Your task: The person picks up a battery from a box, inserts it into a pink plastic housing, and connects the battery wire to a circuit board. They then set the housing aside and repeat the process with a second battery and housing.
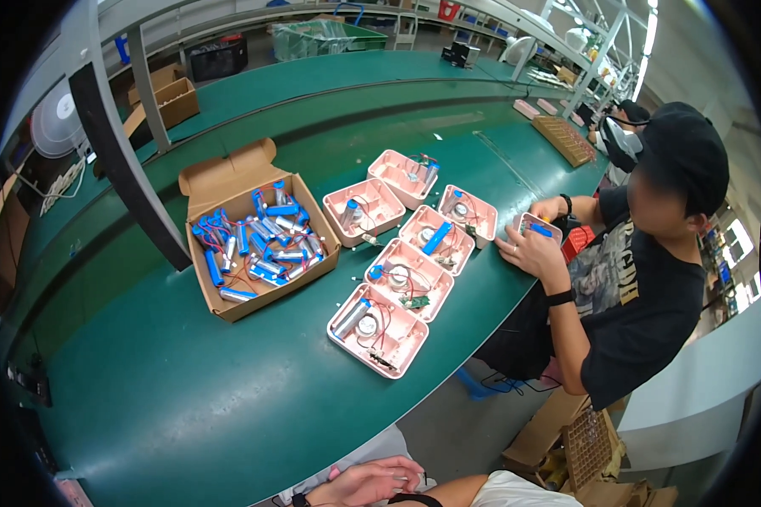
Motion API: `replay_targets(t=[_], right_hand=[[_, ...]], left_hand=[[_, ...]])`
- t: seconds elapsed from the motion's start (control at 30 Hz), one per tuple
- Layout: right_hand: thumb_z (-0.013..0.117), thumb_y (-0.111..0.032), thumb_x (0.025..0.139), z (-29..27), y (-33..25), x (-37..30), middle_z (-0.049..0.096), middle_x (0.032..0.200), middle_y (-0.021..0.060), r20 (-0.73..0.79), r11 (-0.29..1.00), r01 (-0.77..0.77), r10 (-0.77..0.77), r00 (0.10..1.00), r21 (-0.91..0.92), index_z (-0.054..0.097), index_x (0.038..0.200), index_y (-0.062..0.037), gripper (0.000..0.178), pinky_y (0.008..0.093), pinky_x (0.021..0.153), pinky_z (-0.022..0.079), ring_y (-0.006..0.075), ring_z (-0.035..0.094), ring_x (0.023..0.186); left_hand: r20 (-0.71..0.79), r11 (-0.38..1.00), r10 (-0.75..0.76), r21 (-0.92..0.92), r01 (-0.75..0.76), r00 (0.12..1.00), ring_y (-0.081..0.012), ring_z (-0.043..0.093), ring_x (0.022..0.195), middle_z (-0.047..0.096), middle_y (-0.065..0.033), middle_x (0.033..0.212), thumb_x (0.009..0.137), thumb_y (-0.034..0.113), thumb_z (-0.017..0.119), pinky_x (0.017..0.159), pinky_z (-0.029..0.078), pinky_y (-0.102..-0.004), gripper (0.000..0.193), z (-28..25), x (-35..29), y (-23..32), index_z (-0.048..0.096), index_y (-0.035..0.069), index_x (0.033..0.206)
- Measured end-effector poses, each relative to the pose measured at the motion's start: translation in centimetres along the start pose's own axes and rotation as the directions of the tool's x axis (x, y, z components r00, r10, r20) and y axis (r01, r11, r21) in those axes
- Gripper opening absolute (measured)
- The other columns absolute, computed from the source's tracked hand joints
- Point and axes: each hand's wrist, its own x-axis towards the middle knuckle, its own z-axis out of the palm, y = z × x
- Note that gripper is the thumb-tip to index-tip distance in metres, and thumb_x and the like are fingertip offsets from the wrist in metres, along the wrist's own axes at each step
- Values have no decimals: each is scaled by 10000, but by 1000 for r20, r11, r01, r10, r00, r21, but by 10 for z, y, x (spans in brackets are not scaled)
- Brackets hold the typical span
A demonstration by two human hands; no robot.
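At the lower edge, below the table's near edge, my left hand (372,480) holds nothing, its fingers stretched out toward my right forearm (455,490). My right hand is hidden, so its fingers do not show. Nearest to me on the green table (228,397) is a pink plastic housing (403,362), with a blue-wrapped battery, a round metal part, wires and a small circuit board inside. Several similar open housings (438,309) reach away from it in a staggered group. To their left, an open cardboard box (271,302) holds many blue and silver batteries (266,237) with red leads.
At the right a co-worker (643,253) in a black cap and dark shirt handles another pink housing (528,221). A metal post (127,160) rises behind the box. A brown tray (564,139) lies farther along the table. Cardboard (550,427) stands on the floor at lower right.
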Motion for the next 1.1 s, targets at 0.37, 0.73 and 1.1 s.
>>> replay_targets(t=[0.37, 0.73, 1.1], right_hand=[[727, -130, 1006, 13, -3, 7, 768, 1080, 158, 34, 997, -44, 42, 999, 62, 735, 1190, 36, 247, 402, 765, 593, 308, 737, 888], [764, -80, 952, 36, -12, 7, 752, 974, 160, 84, 985, -72, 59, 995, 157, 743, 1163, 38, 242, 407, 761, 585, 305, 735, 842], [778, -30, 907, 55, -63, -28, 758, 961, 146, 304, 979, -72, 12, 953, 189, 747, 1150, 42, 256, 367, 774, 584, 293, 745, 851]], left_hand=[[134, 974, -46, 226, 14, 990, -217, 621, 1231, 665, -122, 1291, 817, 52, 815, 1106, 464, -376, 550, -38, -4, -19, 595, 20, 1319], [196, 958, -38, 287, -20, 980, -171, 585, 1243, 602, -81, 1301, 908, 143, 805, 1115, 433, -310, 487, -43, -19, -40, 587, -5, 1319], [129, 836, 150, 513, -196, 980, -162, 632, 1124, 652, -68, 1162, 886, 97, 811, 1019, 490, -303, 430, -39, -37, -98, 617, 16, 1262]])
